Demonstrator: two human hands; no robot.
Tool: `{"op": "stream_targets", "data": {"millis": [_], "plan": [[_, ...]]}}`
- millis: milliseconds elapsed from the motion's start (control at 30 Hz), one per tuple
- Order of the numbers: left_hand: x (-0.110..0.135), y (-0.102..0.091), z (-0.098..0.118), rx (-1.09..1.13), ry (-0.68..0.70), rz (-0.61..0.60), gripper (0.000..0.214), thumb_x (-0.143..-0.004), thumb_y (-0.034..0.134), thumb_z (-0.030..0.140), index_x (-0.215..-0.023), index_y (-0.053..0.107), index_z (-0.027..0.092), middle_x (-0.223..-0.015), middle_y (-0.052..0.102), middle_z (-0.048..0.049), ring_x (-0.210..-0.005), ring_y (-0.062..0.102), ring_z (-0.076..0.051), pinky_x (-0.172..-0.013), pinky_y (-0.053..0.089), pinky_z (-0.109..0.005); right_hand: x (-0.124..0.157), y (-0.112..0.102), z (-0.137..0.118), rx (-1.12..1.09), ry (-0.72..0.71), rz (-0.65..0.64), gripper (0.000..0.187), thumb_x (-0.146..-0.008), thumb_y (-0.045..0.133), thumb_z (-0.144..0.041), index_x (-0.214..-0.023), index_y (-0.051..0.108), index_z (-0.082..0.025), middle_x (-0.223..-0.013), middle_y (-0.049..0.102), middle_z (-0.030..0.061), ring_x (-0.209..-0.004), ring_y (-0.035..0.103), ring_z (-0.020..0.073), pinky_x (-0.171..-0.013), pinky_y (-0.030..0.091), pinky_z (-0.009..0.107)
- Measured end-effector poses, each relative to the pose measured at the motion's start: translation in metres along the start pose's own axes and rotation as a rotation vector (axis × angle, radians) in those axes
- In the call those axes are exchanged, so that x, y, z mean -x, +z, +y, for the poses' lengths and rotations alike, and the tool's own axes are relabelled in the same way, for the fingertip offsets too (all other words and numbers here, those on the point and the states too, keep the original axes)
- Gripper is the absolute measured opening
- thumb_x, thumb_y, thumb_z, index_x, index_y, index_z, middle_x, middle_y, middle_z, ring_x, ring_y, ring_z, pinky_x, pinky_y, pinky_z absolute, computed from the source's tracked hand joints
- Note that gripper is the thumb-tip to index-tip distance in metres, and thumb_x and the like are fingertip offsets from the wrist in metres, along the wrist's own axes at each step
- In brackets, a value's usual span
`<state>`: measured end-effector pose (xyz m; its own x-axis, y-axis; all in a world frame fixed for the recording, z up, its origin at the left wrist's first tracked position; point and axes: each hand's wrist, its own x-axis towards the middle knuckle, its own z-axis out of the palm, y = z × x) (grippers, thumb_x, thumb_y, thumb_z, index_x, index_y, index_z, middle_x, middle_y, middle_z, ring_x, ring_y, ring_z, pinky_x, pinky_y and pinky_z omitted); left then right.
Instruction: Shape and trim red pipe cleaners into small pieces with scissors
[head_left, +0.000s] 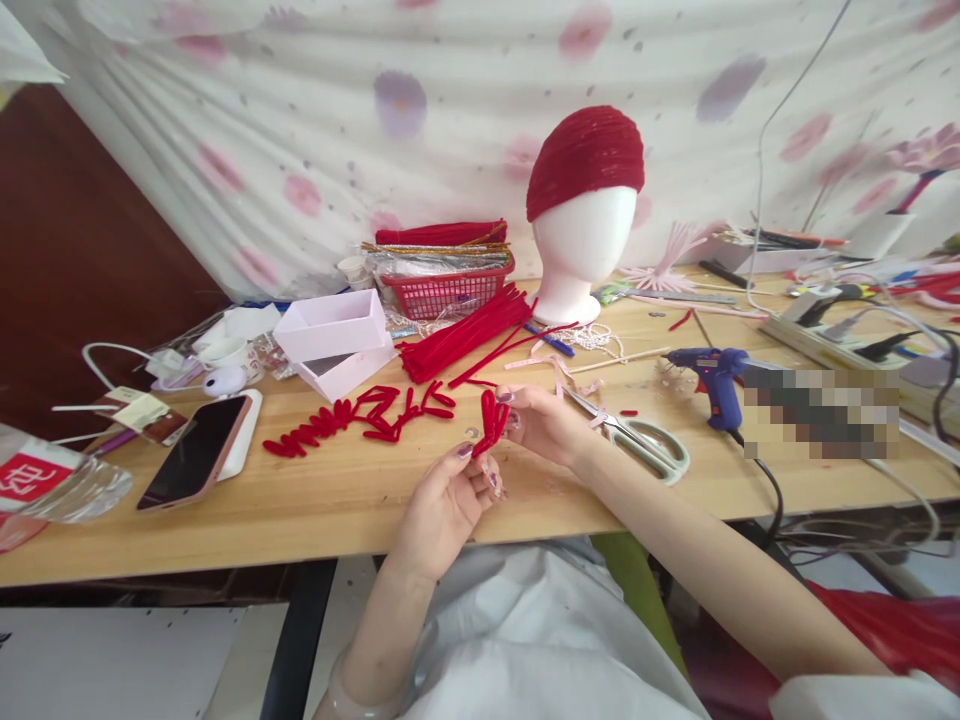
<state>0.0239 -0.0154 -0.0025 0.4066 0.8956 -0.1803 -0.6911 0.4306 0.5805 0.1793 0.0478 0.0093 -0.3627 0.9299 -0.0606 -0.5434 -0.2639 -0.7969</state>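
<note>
Floral curtain [465, 60] hanging as a backdrop, and a pretty crowded wooden table [225, 540] in front of it. Both hands are up over the front part of the table, working on one little red fuzzy piece [491, 412] with a few loops gathered together at the bottom. Left hand [442, 500] has the lower end pinched between thumb and fingers, and the right hand [544, 425] has its fingertips closed on the side of the loops, so it's a light pinch from both.

Just left of that there's a bunch of small red loops [322, 425] lying on the wood, some lined up in a row. Behind those sits a fat bundle of red fuzzy stems [465, 335], with a red basket [450, 295] of supplies further back and a couple of white boxes [337, 325] beside it. White foam head [585, 240] at the back is wearing a red cap [589, 160].

Over to the right, scissors [651, 448] lie near the right forearm, and a blue glue gun [716, 380] is past them. Far left: a phone [195, 455] and a clear bottle [90, 485] with a red-and-white label.
</note>
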Motion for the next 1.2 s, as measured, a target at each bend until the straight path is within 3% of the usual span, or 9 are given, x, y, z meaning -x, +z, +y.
{"op": "stream_targets", "data": {"millis": [167,333,533,900,1067,1200], "plan": [[-0.003,-0.002,-0.001,-0.051,0.005,0.037,0.017,-0.075,0.073,0.030,-0.076,0.067,0.013,-0.074,0.065,-0.0043,-0.068,0.058,-0.014,-0.065,0.048,-0.026,0.001,0.001,-0.001,0.019,-0.011,-0.016,0.007,-0.061,0.070,-0.018,-0.059,0.063,-0.017,-0.058,0.056,-0.0047,-0.056,0.049,0.0100,-0.059,0.041,0.025],[-0.002,-0.002,0.000,-0.031,-0.024,0.025,0.017,-0.070,0.077,0.029,-0.073,0.068,0.014,-0.072,0.065,-0.0034,-0.068,0.058,-0.014,-0.066,0.049,-0.027,0.001,0.000,-0.001,0.058,-0.018,-0.053,0.011,-0.061,0.072,-0.017,-0.056,0.061,-0.017,-0.056,0.053,-0.0059,-0.053,0.042,0.0084,-0.055,0.036,0.023],[-0.002,-0.004,-0.004,0.077,-0.183,-0.033,0.025,-0.069,0.074,0.034,-0.079,0.072,0.011,-0.087,0.067,-0.0086,-0.081,0.060,-0.018,-0.073,0.051,-0.031,0.002,-0.004,0.001,0.121,-0.001,-0.122,0.012,-0.064,0.073,-0.019,-0.059,0.063,-0.016,-0.055,0.052,-0.0055,-0.050,0.038,0.0077,-0.051,0.029,0.023],[-0.003,-0.004,-0.013,0.112,-0.231,-0.090,0.023,-0.069,0.073,0.035,-0.075,0.070,0.013,-0.092,0.065,-0.0088,-0.085,0.059,-0.019,-0.075,0.049,-0.031,0.002,-0.009,0.003,0.185,0.003,-0.223,0.013,-0.068,0.071,-0.018,-0.057,0.063,-0.017,-0.056,0.051,-0.0048,-0.052,0.038,0.0095,-0.052,0.029,0.023],[-0.003,-0.003,-0.014,0.105,-0.215,-0.079,0.022,-0.068,0.074,0.035,-0.072,0.068,0.014,-0.092,0.065,-0.0078,-0.083,0.058,-0.018,-0.074,0.048,-0.030,0.002,-0.007,0.003,0.196,0.001,-0.213,0.015,-0.066,0.072,-0.019,-0.056,0.062,-0.016,-0.056,0.051,-0.0042,-0.052,0.039,0.0093,-0.051,0.028,0.023],[-0.003,-0.004,-0.009,0.165,-0.223,-0.082,0.040,-0.073,0.069,0.051,-0.083,0.070,0.012,-0.092,0.066,-0.0112,-0.083,0.059,-0.020,-0.072,0.050,-0.032,0.003,-0.005,-0.001,0.216,-0.022,-0.133,0.017,-0.064,0.078,-0.024,-0.058,0.065,-0.015,-0.055,0.053,-0.0035,-0.053,0.040,0.0092,-0.053,0.031,0.024]]}}
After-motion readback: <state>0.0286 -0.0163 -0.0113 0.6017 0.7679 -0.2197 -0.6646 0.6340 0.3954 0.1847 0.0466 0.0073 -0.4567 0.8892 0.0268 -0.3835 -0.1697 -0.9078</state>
